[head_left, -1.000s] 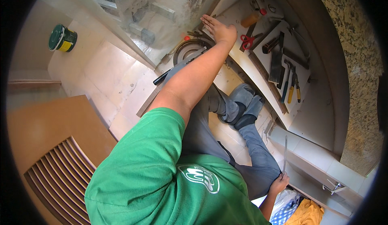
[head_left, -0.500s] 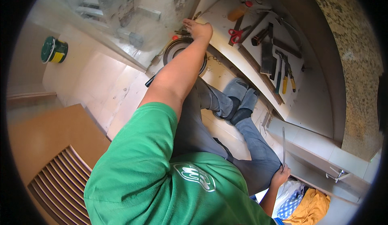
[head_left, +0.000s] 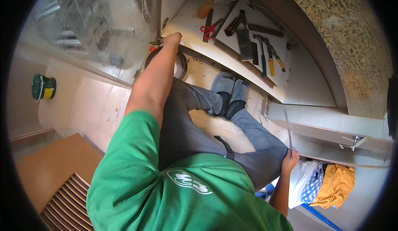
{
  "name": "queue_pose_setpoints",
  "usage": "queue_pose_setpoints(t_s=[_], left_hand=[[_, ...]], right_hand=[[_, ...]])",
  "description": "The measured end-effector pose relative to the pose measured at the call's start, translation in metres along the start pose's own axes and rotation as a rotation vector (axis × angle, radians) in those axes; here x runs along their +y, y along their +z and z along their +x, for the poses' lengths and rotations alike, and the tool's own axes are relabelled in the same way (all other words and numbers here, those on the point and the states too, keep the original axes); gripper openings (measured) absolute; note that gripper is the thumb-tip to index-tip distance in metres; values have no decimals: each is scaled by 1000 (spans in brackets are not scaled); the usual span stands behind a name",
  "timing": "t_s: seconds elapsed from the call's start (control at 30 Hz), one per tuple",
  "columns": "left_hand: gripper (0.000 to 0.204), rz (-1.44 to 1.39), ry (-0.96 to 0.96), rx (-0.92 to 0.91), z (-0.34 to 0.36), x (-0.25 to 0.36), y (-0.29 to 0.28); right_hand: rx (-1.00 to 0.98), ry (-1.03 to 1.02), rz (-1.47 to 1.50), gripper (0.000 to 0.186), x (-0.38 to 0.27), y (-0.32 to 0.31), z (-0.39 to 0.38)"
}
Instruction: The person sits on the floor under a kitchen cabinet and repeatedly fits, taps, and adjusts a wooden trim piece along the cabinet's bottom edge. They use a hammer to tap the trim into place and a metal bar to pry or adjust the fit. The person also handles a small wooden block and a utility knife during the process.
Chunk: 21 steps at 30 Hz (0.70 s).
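Far left, green-and-yellow tin (head_left: 43, 86) standing on the floor. Left hand (head_left: 172, 39) outstretched, fingers curled at the white board's (head_left: 195, 30) corner beside a coiled band (head_left: 179, 63), seemingly steadying it. Orange bottle (head_left: 206, 8), red scissors (head_left: 211, 28), pliers (head_left: 274, 57) laid out within reach. Right hand (head_left: 289, 160) fisted around a thin upright metal strip (head_left: 287, 128).

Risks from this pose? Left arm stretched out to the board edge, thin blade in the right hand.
1. The right hand holds a thin metal strip upright beside the knee; a slip could jab the leg.
2. The left hand reaches far out to the edge of the white board; leaning on it might jolt the loose red scissors and pliers.
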<state>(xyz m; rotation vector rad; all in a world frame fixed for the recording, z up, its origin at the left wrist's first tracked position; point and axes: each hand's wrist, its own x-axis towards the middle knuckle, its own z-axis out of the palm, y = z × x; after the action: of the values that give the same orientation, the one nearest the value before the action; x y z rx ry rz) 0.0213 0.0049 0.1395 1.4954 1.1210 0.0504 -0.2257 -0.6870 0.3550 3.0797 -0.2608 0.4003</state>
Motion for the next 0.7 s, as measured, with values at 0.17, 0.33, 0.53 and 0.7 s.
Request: queue_pose_setpoints(t_s=[0.17,0.33,0.53,0.7], left_hand=[[65,537,167,-82,-53,13,20],[43,143,131,-336,-102,39,31],[33,-222,195,-243,-186,-3,59],[35,-411,82,-455,-191,-3,66]], right_hand=[[-175,-28,387,9,-40,6,18],[-566,196,820,14,-125,32,37],[-773,48,948,21,-268,75,79],[-861,-56,1026,22,-376,109,103]])
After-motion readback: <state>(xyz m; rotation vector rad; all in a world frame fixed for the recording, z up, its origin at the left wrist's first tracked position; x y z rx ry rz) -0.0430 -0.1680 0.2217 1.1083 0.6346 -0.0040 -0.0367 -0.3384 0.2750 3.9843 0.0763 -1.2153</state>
